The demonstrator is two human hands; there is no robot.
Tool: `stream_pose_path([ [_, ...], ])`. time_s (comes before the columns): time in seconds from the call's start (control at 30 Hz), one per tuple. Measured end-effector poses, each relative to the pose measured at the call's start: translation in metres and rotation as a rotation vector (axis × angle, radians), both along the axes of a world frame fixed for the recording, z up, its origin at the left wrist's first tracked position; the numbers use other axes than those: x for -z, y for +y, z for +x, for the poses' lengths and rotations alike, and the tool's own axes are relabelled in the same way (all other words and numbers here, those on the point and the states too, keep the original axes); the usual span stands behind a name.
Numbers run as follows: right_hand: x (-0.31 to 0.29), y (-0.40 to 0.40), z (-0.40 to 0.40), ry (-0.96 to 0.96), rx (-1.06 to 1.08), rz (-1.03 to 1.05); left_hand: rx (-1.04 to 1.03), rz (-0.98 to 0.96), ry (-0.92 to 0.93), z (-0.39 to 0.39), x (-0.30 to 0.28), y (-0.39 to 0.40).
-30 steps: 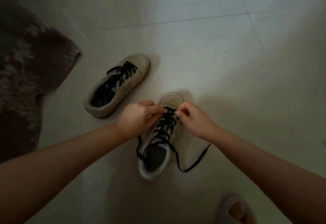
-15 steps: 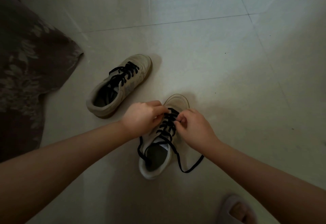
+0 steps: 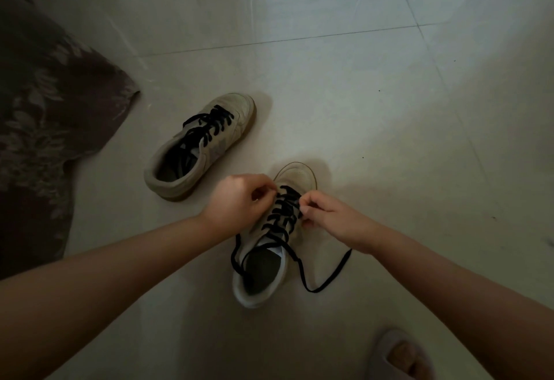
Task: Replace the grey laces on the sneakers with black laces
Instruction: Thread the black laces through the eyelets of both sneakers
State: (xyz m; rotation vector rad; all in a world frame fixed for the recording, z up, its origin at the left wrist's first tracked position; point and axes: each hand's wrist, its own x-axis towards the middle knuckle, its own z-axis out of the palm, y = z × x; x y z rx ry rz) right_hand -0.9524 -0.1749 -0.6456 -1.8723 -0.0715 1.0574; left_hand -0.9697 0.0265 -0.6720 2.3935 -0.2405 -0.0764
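Change: both my hands sit a little lower on the lacing than half a second ago, and the near shoe's toe cap shows more; the shoes themselves lie where they were on the floor.
Left hand (image 3: 236, 200): my fingers are curled, fingertips pinching at the black lace (image 3: 283, 215) on the left side of the near shoe's upper rows.
Right hand (image 3: 332, 219): fingers curled too, thumb and forefinger pinching the same lace at the right side of the rows, just across from my left hand.
Near shoe (image 3: 295, 174): a beige sneaker standing upright on the floor between my forearms, toe pointing away from me, heel toward the bottom edge of the floor in view.
Black lace: it crosses through the eyelets in several rows; one loose end loops down the left side by the heel opening, the other trails off to the right, lying on the floor in a long curve.
Far shoe (image 3: 201, 146): the second beige sneaker, apart from the first, further up and to the left, toe angled to the upper right, already threaded with a black lace (image 3: 209, 123).
Floor (image 3: 359, 95): pale tiles with thin grout lines.
Cloth (image 3: 45, 116): dark patterned fabric along the left edge of the floor.
Slipper (image 3: 398, 355): my foot in a light slipper at the bottom edge, right of centre.
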Motion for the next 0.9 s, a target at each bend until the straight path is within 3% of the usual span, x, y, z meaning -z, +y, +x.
stream_pose_path([
  [0.07,0.0,0.002,0.001,-0.05,-0.037,-0.061,-0.011,-0.014,0.035,-0.003,0.0,0.001],
  [0.17,-0.001,0.011,0.001,-0.276,-0.094,-0.201,-0.039,0.001,0.046,-0.004,-0.001,0.001],
  [0.27,0.003,0.017,0.0,-0.502,-0.063,-0.247,-0.044,0.023,0.013,-0.003,-0.001,-0.001],
  [0.37,0.008,0.021,0.003,-0.597,-0.132,-0.274,-0.036,0.032,-0.038,-0.003,0.0,-0.001],
  [0.7,0.001,0.014,0.013,-0.15,0.0,-0.013,0.05,-0.034,-0.101,-0.001,0.007,0.004],
  [0.9,0.005,0.014,0.009,-0.138,-0.012,0.023,0.073,-0.045,-0.126,-0.01,0.014,0.01],
])
